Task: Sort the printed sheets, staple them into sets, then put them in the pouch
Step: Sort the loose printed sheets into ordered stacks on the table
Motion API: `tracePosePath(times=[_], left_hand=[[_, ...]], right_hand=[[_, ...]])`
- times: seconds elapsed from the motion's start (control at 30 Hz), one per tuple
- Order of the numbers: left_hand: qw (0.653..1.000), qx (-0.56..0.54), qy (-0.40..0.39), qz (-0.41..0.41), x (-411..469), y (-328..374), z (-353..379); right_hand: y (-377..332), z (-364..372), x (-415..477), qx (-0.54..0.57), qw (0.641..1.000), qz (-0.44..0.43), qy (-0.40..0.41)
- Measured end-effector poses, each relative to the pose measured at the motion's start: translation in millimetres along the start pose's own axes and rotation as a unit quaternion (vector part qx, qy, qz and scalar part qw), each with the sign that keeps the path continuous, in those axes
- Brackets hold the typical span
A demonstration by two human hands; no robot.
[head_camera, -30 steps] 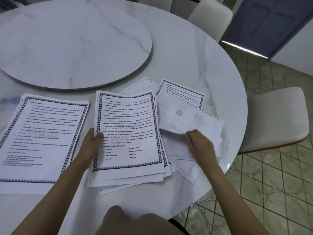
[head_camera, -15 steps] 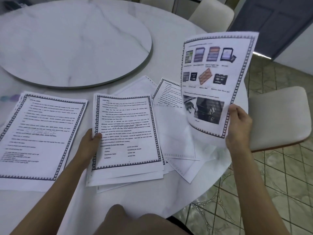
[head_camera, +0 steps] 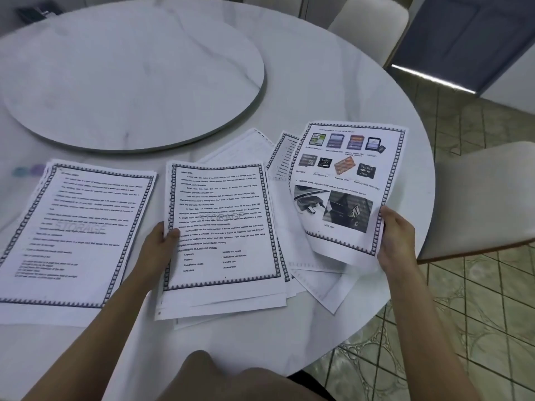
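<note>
White printed sheets with dark patterned borders [head_camera: 249,149] lie on the round white marble table [head_camera: 333,91] in a left stack [head_camera: 75,235], a middle stack [head_camera: 225,221] and a loose face-down heap [head_camera: 298,256] at the right. The left hand [head_camera: 157,250] pinches the middle stack's left edge, thumb on top. The right hand [head_camera: 398,241] has its fingers curled and clamped on the lower right corner of a colour-picture sheet [head_camera: 347,180], which is tilted above the heap.

One view only, head-worn, wide-angle. Looks forward and steeply down from over the near rim of the round white marble counter [head_camera: 333,105]. Close: counter fills most of frame; greenish tiled floor [head_camera: 477,328] right of counter.
</note>
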State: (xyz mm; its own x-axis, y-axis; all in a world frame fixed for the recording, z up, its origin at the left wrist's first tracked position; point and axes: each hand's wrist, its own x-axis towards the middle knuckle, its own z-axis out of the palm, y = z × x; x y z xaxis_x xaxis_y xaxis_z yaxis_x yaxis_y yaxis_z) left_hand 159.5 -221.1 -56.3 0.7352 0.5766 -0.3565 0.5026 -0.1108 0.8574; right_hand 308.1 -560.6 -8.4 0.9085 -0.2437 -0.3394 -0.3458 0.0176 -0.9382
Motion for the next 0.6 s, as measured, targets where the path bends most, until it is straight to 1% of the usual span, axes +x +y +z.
tracePosePath(times=[0.13, 0.4, 0.6], left_hand=[[1.000, 0.001, -0.011, 0.000, 1, -1, -4], [1.000, 0.005, -0.016, -0.002, -3, 5, -2], [1.000, 0.004, -0.014, -0.010, -4, 6, -1]], right_hand=[[8, -7, 3, -0.005, 1.000, 0.001, 0.005], [20, -21, 5, 0.049, 0.998, 0.014, 0.031], [34, -31, 10, 0.029, 0.998, 0.023, 0.056]])
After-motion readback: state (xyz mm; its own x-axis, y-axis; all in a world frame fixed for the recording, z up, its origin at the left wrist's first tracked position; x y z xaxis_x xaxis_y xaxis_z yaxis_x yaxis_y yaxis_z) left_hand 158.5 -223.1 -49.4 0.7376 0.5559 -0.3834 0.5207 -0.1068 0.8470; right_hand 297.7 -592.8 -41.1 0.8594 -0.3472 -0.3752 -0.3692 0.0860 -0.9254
